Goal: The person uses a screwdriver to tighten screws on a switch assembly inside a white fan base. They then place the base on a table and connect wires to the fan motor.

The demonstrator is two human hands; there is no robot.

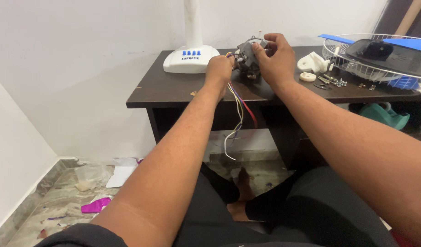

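— Start from what's closest. What do you see?

— Both forearms stretch out over the knees toward a dark worktop (173, 93). Below its edge a bundle of coloured wires (240, 114) hangs loose — yellow, red, purple, white — trailing toward the floor at 6 o'clock from the hands.

— And the hands themselves?

— The left hand (219, 71) has its grip closed around the top of those wires, right where they enter a small grey motor (248, 57). The right hand (277, 57) is curled over the motor from 3 o'clock, fingers clamped on its housing. The motor sits at the middle of the worktop, between the two hands.

— So which stage is this?

— I'd judge the wiring is being handled at the motor body, steadied on one side, leads gathered on the other. Any further move there would call for a firm hold and a gentle pull, since the leads look thin.

— Further back?

— At 10 o'clock, a white fan base (190, 58) with blue buttons. At 2 o'clock, loose screws (336, 82), a white bracket (313, 62), then a wire fan guard (380, 57).
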